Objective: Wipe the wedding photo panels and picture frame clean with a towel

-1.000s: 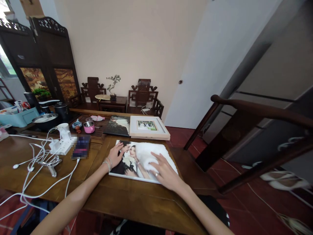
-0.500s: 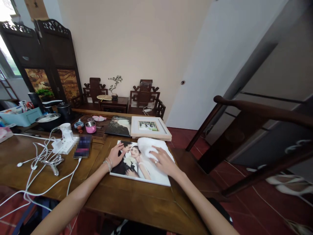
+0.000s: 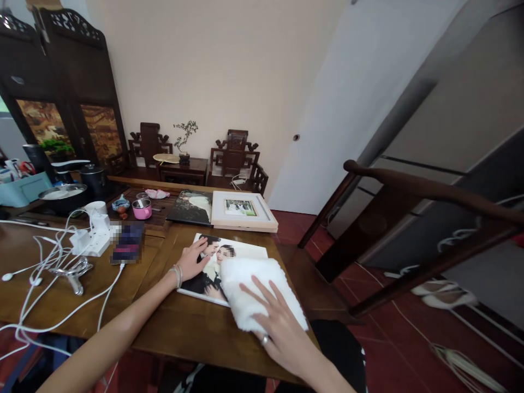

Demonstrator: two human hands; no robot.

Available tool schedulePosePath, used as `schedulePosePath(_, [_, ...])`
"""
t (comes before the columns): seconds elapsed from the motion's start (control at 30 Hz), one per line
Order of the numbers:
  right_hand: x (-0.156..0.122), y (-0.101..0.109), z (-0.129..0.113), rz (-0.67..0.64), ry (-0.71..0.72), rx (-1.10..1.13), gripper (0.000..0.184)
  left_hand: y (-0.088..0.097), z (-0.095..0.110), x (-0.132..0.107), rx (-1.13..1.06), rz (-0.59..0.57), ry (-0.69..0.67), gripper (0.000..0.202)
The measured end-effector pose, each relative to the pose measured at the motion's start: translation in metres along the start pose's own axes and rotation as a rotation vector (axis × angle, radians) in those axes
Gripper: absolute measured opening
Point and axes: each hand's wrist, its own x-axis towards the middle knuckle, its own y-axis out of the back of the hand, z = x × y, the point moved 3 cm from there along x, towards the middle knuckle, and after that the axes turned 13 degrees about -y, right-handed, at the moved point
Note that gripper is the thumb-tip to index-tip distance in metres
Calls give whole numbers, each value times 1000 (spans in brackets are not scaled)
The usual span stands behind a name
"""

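- Cloth [image 3: 264,281]: white and fluffy, just right of the lower centre of the frame, covering the lower right part of a photo print and reaching past its near edge.
- Photo print [image 3: 213,271]: flat on the wooden table [image 3: 192,338], at the lower centre, showing a couple and a bouquet.
- Right hand [image 3: 280,322]: palm down on the cloth, fingers spread apart; a ring shows on one finger.
- Left hand [image 3: 194,262]: laid on the photo print's left side, fingers extended and not closed around anything, a bracelet at the wrist.
- Framed picture [image 3: 241,209]: behind the photo print, near the middle of the frame, with a dark picture [image 3: 180,210] just left of it.
- Pink cup [image 3: 142,212], phone [image 3: 127,244] and power strip [image 3: 95,240]: left of centre, among white cables.
- Wooden chair [image 3: 379,224]: right side of the frame.
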Motion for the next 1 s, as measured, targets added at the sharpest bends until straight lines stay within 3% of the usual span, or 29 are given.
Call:
schedulePosePath(0.13, [6, 2, 4, -38, -6, 25, 23, -1, -1, 0, 0, 53, -14, 49])
schedulePosePath(0.33, [87, -11, 67, 37, -166, 78, 30, 2, 0, 2, 20, 64, -13, 47])
schedulePosePath(0.47, [116, -17, 82, 57, -214, 48, 31, 3, 2, 2, 8, 69, 3, 44])
schedulePosePath(0.57, [99, -16, 65, 61, -173, 27, 28, 4, 2, 4, -38, 143, -16, 36])
schedulePosePath(0.67, [58, -10, 34, 46, -94, 29, 26, 4, 1, 6, -60, 204, 9, 37])
schedulePosePath(0.83, [3, 3, -9, -51, 30, 52, 24, 2, 1, 7, -74, 173, -25, 44])
schedulePosePath(0.9, [2, 6, -11, -79, 49, 67, 24, 1, 0, 5, -78, 170, -33, 43])
schedulePosePath(1.0, [26, 6, 1, -75, 17, 98, 27, 0, -1, 3, -75, 159, -41, 31])
